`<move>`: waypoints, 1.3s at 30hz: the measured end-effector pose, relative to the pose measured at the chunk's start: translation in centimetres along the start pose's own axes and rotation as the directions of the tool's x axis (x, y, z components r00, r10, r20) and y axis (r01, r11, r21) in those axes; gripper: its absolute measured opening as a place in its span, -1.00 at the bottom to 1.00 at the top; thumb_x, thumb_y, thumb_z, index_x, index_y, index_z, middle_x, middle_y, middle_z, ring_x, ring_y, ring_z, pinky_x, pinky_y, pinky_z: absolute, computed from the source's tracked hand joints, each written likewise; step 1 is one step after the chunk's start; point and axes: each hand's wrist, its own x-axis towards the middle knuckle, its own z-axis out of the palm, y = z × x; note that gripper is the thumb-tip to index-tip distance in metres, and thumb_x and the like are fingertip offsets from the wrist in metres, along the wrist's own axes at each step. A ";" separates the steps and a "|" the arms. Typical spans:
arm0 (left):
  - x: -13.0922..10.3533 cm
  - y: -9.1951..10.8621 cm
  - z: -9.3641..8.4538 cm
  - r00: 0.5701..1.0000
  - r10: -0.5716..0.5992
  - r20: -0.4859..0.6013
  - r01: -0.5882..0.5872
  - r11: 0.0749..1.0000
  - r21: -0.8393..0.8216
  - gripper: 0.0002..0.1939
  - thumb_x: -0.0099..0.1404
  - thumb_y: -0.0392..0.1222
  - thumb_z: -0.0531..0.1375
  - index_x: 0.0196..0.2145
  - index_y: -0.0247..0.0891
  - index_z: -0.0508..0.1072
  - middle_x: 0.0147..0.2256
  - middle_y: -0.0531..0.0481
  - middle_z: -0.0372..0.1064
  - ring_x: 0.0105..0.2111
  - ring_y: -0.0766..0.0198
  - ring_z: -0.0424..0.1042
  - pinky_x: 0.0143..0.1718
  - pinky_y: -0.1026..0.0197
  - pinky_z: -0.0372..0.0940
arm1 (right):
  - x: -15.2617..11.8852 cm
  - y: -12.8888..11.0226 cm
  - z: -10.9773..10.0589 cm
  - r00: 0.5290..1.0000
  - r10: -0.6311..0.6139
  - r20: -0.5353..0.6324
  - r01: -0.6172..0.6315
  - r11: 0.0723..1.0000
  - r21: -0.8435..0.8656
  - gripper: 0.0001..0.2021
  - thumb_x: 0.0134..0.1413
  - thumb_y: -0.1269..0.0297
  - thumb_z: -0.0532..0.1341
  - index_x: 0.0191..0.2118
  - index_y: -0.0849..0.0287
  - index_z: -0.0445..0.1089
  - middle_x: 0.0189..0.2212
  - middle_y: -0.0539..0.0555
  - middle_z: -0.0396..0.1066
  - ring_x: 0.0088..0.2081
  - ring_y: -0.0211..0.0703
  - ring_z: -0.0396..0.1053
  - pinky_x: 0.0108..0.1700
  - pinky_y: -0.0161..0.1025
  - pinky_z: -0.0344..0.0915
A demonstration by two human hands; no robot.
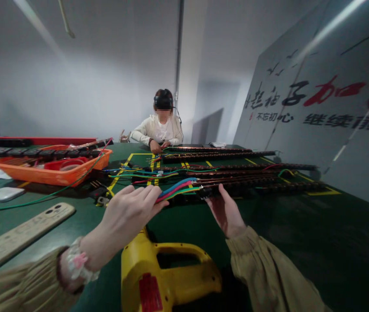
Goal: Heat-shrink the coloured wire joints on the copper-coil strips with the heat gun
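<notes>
My left hand (132,207) is closed round a bundle of coloured wires (182,189), blue, red, green and yellow among them. The wires run right into the end of a long dark strip (236,178) with copper-coloured conductors along it. Beneath that end is my right hand (225,211), its thumb up along the near side and its fingers partly hidden under the strip. A yellow heat-gun-like tool (184,281) with a looped handle lies on the table just below both hands. More dark strips (288,167) with wire ends lie behind.
An orange basket (51,173) holding dark parts stands at the left. Nearer are a beige phone-shaped case (25,236) and a white flat box (2,194). Across the green table (301,242), marked with yellow tape, a person (161,125) works at other strips.
</notes>
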 end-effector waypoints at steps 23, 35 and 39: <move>-6.2 -1.8 5.1 0.874 -0.323 0.363 0.432 0.858 -0.277 -0.67 0.34 0.04 -0.08 -0.35 -0.22 0.30 -0.46 0.04 0.39 -0.48 0.32 0.34 -0.46 0.31 0.10 | -2.9 3.9 -0.8 0.984 -0.130 -0.120 0.043 0.833 -0.552 -0.73 -0.09 0.07 0.31 -0.40 0.08 0.25 -0.55 -0.05 0.35 -0.47 -0.15 0.35 -0.36 -0.19 0.36; -9.3 -4.8 9.0 0.765 -0.368 0.529 0.555 0.793 -0.252 -0.61 0.31 0.10 -0.07 -0.27 -0.20 0.42 -0.33 -0.04 0.41 -0.28 0.20 0.38 -0.29 0.24 0.18 | -2.5 3.8 -1.2 0.857 0.501 -0.123 -0.445 0.598 -0.666 -0.68 0.10 0.27 0.18 -0.08 0.30 0.14 -0.37 0.13 0.47 -0.50 -0.30 0.38 -0.38 -0.32 0.27; -10.0 -6.1 9.9 0.675 -0.338 0.656 0.660 0.674 -0.332 -0.62 0.29 0.08 -0.06 -0.31 -0.22 0.42 -0.35 -0.02 0.42 -0.32 0.24 0.38 -0.33 0.27 0.18 | -3.1 3.9 -1.0 0.803 0.594 -0.045 -0.389 0.465 -0.795 -0.17 0.09 0.17 0.17 0.28 0.42 -0.36 -0.31 0.12 0.47 -0.43 -0.27 0.39 -0.25 -0.26 0.26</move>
